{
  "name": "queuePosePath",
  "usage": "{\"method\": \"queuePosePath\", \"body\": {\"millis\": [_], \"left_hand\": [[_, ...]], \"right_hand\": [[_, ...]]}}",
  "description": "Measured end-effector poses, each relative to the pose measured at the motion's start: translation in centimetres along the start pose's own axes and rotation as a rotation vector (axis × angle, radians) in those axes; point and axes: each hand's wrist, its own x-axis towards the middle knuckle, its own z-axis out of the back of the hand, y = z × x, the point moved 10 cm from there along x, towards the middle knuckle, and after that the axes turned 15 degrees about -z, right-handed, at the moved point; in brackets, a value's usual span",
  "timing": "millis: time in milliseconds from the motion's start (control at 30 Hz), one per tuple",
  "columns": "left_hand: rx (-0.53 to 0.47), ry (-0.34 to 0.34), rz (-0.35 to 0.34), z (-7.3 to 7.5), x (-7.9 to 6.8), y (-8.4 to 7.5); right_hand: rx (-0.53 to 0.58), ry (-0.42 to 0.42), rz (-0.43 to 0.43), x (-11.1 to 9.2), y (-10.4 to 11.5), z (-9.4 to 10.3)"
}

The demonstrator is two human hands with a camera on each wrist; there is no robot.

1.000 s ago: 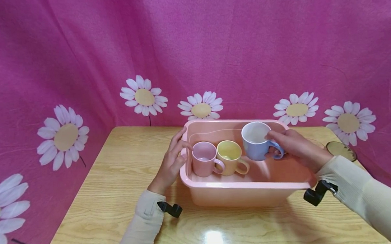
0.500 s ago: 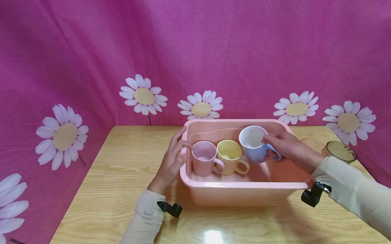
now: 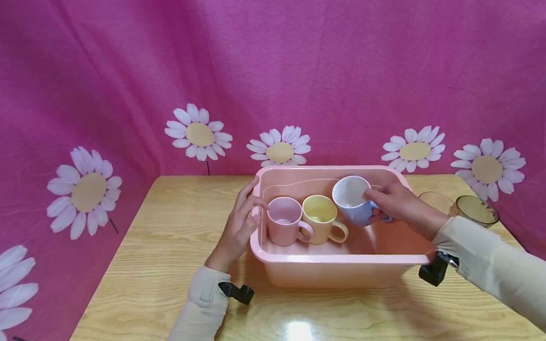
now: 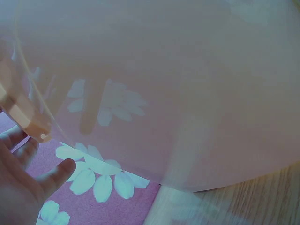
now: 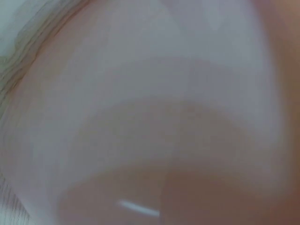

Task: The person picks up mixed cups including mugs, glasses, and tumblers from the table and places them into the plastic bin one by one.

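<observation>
In the head view my right hand [image 3: 393, 201] holds a blue mug [image 3: 356, 207] with a white inside, thumb at its rim and fingers by its handle. The mug is tilted inside a pink plastic basin [image 3: 339, 258]. Left of it a yellow mug [image 3: 319, 221] and a pink mug [image 3: 284, 223] stand upright side by side in the basin, handles to the right. My left hand [image 3: 239, 224] rests on the basin's left rim with fingers spread. The left wrist view shows that hand [image 4: 28, 178] beside the basin wall; the right wrist view is blurred by a near surface.
Right of the basin stand an amber glass [image 3: 436, 202] and a dark olive glass [image 3: 477, 211], partly behind my right forearm. The wooden table [image 3: 167, 254] ends at a magenta curtain [image 3: 333, 78] printed with white daisies.
My right hand has moved slightly left and down with the blue mug, bringing it nearer the yellow mug. The amber glass shows more. My left hand stays in place.
</observation>
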Motion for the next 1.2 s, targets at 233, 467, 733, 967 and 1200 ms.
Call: {"method": "queuePosePath", "body": {"millis": [233,467,733,967,1200], "left_hand": [[0.005,0.003,0.002,0.0,0.0,-0.2],[0.004,0.004,0.004,-0.1,0.0,-0.2],[-0.007,-0.005,0.014,0.2,0.8,-2.2],[0.0,-0.006,0.017,0.0,0.1,-0.4],[-0.008,-0.005,0.014,-0.2,-0.1,-0.2]], "right_hand": [[-0.051,-0.015,0.03,0.0,0.1,-0.1],[-0.106,-0.046,-0.038,0.1,-0.6,0.1],[-0.059,-0.042,0.045,0.1,0.1,-0.1],[-0.027,-0.038,0.076,0.1,0.1,-0.3],[-0.036,-0.054,0.087,0.3,0.0,-0.1]]}}
